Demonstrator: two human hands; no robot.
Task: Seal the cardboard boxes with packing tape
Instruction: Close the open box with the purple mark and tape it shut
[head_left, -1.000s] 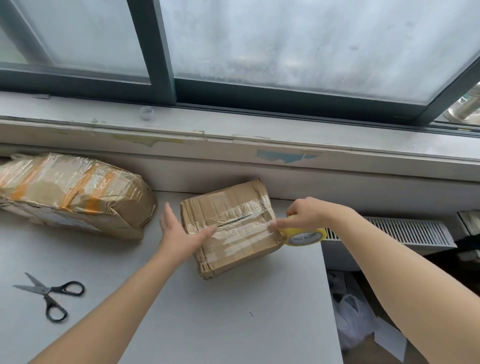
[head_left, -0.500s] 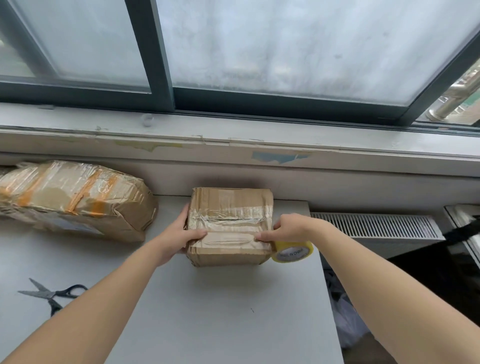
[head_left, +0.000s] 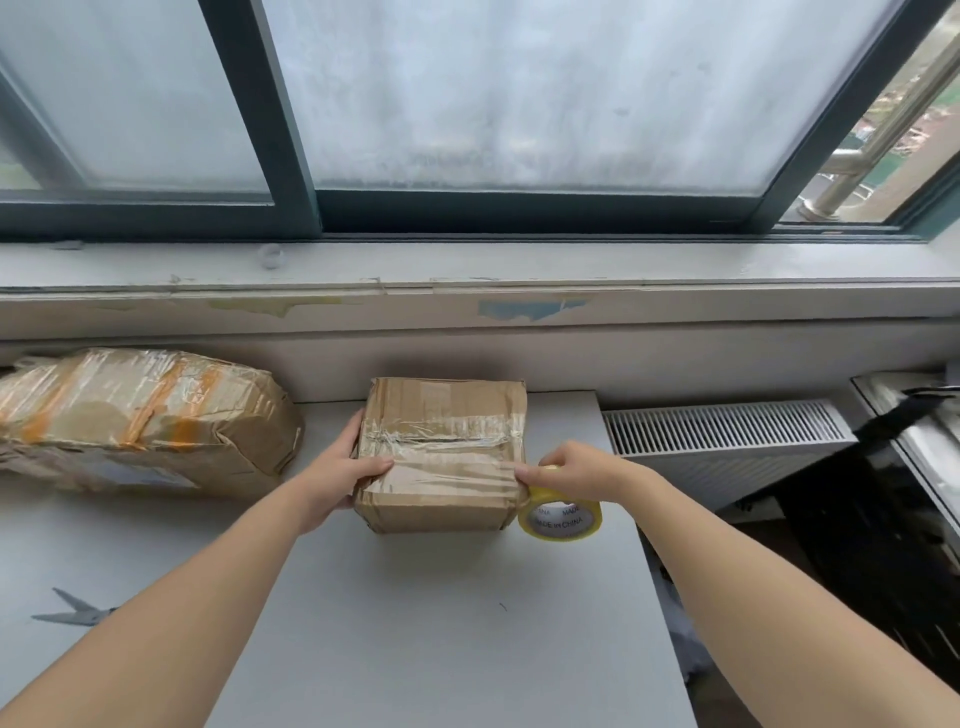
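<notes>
While left hand (head_left: 332, 475) fingers (head_left: 371, 464) curl over the left edge of the small cardboard box (head_left: 441, 501) to steady it on the grey table (head_left: 415, 649), right hand (head_left: 574, 470) grips the yellow tape roll (head_left: 563, 524) at its right edge, seemingly tensioning a clear strip across the top.

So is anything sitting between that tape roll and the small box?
Nothing visible. The right hand holds the tape roll at the right edge of the small box; the left hand grips its left side. The bigger parcel and scissors lie well left.
</notes>
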